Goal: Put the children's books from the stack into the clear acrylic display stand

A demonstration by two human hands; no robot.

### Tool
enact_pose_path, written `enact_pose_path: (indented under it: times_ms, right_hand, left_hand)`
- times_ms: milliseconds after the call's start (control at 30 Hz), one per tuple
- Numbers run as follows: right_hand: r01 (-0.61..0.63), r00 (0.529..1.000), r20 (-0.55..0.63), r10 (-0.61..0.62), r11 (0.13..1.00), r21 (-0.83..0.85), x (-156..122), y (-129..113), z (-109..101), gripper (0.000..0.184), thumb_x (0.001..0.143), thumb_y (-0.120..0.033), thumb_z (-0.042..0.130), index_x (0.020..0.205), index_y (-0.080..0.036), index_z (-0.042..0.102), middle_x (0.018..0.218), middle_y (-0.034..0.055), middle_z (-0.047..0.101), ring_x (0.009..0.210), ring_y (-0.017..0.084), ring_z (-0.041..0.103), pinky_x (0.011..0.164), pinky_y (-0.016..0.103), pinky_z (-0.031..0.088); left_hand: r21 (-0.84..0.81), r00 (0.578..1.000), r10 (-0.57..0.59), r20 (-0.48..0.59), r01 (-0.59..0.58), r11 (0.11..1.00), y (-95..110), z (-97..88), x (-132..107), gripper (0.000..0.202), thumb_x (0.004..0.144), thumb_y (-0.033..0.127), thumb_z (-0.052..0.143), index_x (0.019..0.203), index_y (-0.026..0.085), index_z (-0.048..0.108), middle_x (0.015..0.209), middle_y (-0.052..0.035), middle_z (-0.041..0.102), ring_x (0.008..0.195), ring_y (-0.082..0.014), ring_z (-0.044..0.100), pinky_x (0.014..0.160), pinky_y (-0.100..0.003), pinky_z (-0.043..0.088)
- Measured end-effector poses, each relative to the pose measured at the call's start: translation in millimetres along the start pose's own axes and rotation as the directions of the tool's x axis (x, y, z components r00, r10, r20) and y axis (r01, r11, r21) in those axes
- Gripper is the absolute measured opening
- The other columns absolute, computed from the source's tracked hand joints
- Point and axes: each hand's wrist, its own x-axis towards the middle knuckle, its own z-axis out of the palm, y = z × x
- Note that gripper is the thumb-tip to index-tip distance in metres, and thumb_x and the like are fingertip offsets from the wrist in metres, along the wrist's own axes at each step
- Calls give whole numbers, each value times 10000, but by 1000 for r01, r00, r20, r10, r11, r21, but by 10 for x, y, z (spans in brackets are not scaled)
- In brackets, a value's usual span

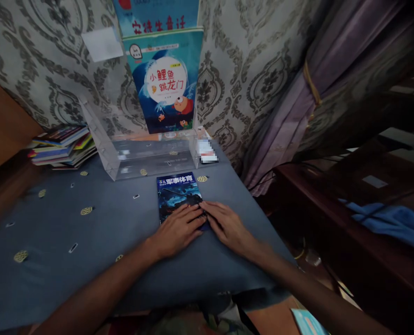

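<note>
A dark blue magazine (179,191) with white Chinese lettering and a picture of a tank-like gun lies flat on the grey-blue tablecloth. My left hand (180,225) rests flat over its lower part, fingers stretched out. Against its right edge lies my right hand (226,223), also extended, with fingertips near those of the left. Just behind the magazine stands a clear acrylic rack (154,156). A teal picture book (165,81) with a cartoon fish stands upright in it, in front of another blue book (158,16).
At the back left is a stack of books (63,146). A small blurred item (207,151) sits right of the rack. The table's right edge drops beside a dark red cabinet (332,223) with a blue cloth (391,223). Tied purple curtain (283,111) hangs behind.
</note>
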Motion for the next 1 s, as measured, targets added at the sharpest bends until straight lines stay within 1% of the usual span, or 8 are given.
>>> enact_pose_path:
  times_ms: [233, 367, 433, 567, 700, 867, 933, 1000]
  right_hand:
    - [17, 1000, -13, -17, 999, -34, -22, -17, -34, 438, 921, -222, 488, 1349, -204, 581, 1253, 115, 690, 1192, 265, 623, 1005, 475, 528]
    - [35, 999, 33, -33, 998, -58, -6, -17, -69, 420, 910, -237, 520, 1322, -238, 603, 1263, 106, 689, 1196, 274, 623, 1004, 498, 519]
    - [24, 998, 51, -20, 997, -80, 19, -17, -86, 414, 903, -239, 538, 1310, -253, 612, 1272, 102, 684, 1183, 275, 629, 1009, 509, 511]
    - [-4, 998, 69, 15, 987, -158, 164, 5, -65, 377, 907, -270, 550, 1267, -220, 649, 1306, 133, 658, 1155, 299, 633, 971, 522, 528]
    - [-29, 999, 33, 37, 977, -211, 403, 27, 68, 384, 889, -274, 576, 1258, -214, 659, 1328, 139, 638, 1172, 315, 611, 964, 528, 527]
    - [-68, 997, -39, 61, 978, -199, 572, 9, 230, 349, 872, -255, 593, 1199, -185, 693, 1274, 146, 661, 1121, 311, 607, 943, 504, 537]
    - [-70, 996, -65, 60, 983, -167, 561, 20, 262, 327, 881, -263, 587, 1177, -185, 702, 1264, 142, 664, 1111, 306, 607, 937, 495, 540]
    - [-66, 993, -102, 53, 989, -132, 532, 54, 286, 310, 891, -269, 573, 1164, -204, 705, 1254, 132, 668, 1112, 301, 608, 944, 500, 534]
  left_hand:
    - [-99, 998, -36, -49, 31, 995, 10, -25, -10, 362, 999, 355, 497, 1318, 210, 587, 1406, -109, 593, 1391, -216, 467, 1194, -443, 329]
    - [-60, 985, -143, -101, 137, 989, -178, -68, -50, 383, 1004, 373, 480, 1350, 223, 548, 1440, -105, 563, 1394, -221, 463, 1192, -483, 315]
    - [32, 955, -257, -150, 265, 964, -348, -81, -88, 402, 1004, 372, 474, 1365, 204, 529, 1476, -131, 519, 1418, -260, 427, 1181, -531, 310]
    - [142, 826, -474, -306, 532, 835, -653, -61, -160, 469, 985, 391, 485, 1371, 125, 501, 1502, -226, 451, 1432, -340, 387, 1142, -559, 348]
    - [125, 780, -511, -362, 583, 802, -741, 1, -187, 456, 978, 373, 473, 1364, 130, 487, 1437, -229, 520, 1399, -346, 430, 1122, -576, 363]
    - [-117, 759, -528, -381, 527, 842, -765, -1, -191, 433, 946, 292, 493, 1359, 163, 495, 1405, -181, 560, 1354, -302, 489, 1128, -525, 384]
    - [-327, 725, -574, -381, 475, 817, -787, -27, -176, 440, 941, 298, 502, 1367, 190, 486, 1378, -149, 588, 1310, -278, 531, 1115, -500, 409]
    - [-580, 657, -663, -360, 399, 710, -794, -42, -139, 454, 935, 319, 527, 1371, 204, 475, 1389, -134, 582, 1285, -260, 554, 1096, -466, 434]
